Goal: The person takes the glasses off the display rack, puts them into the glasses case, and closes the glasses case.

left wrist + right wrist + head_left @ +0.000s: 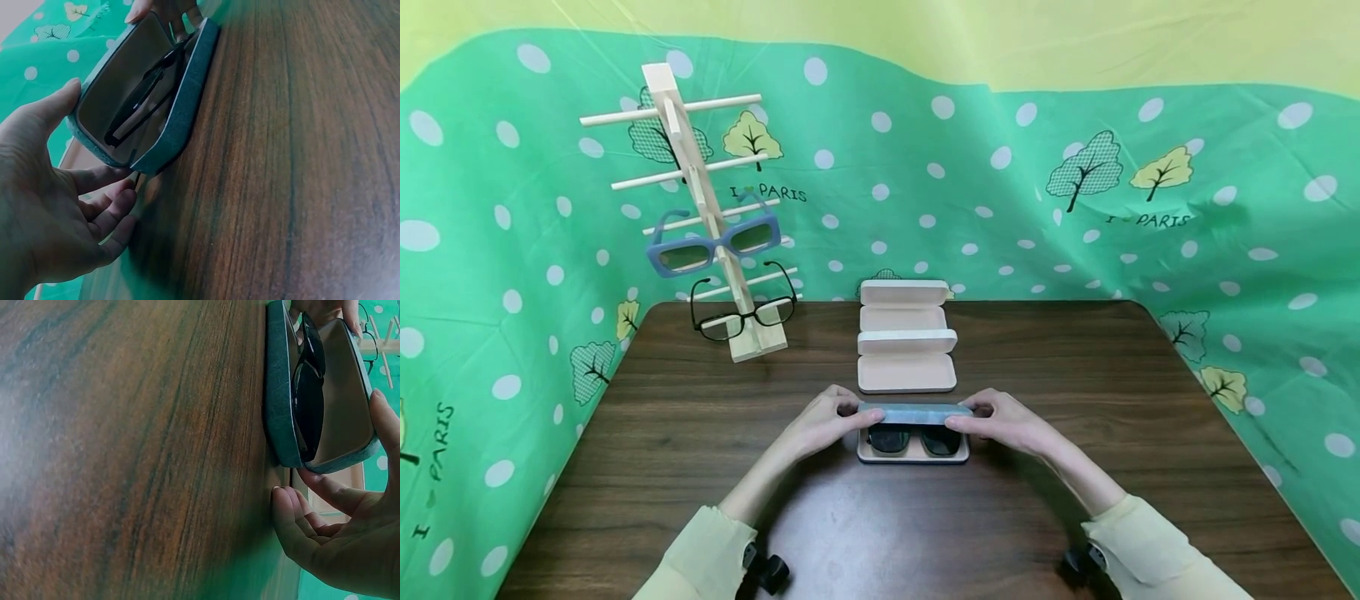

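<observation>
A blue glasses case [914,413] lies on the table in front of the person, its lid partly lowered. Dark sunglasses [889,439] rest inside, and both wrist views show them folded against the pale lining. My left hand [824,425] pinches the lid's left end, thumb on its outer edge and index finger by the hinge side. At the opposite end my right hand [1009,423] grips the lid the same way, thumb [382,415] along the edge. The other fingers of each hand curl loosely beside the case.
Behind the case stand two open glasses cases [906,372], one behind the other. A wooden display rack [692,167] at the back left carries blue-framed sunglasses [718,243] and black-framed glasses [745,315]. A green dotted cloth [970,192] hangs behind the brown table [1075,358].
</observation>
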Action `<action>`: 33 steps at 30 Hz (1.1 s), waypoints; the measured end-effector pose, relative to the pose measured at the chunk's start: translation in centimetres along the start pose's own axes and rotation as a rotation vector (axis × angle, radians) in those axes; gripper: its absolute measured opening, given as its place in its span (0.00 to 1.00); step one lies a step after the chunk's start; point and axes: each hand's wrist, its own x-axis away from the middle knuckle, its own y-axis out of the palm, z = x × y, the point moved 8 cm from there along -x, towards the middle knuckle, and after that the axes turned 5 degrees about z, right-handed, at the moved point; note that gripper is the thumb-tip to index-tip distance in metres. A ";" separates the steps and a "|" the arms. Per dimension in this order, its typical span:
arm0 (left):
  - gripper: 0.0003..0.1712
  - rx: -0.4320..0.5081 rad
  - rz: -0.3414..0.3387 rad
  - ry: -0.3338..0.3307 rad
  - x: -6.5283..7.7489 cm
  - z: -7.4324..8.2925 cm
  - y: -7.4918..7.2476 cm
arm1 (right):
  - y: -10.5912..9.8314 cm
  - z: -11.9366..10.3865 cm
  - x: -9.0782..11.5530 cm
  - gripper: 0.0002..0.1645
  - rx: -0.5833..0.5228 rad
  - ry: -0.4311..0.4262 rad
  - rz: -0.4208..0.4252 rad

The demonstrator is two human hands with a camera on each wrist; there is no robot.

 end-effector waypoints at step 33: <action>0.35 -0.082 0.032 0.113 0.5 0.7 0.3 | 0.1 -0.2 0.0 0.35 -0.018 -0.044 0.001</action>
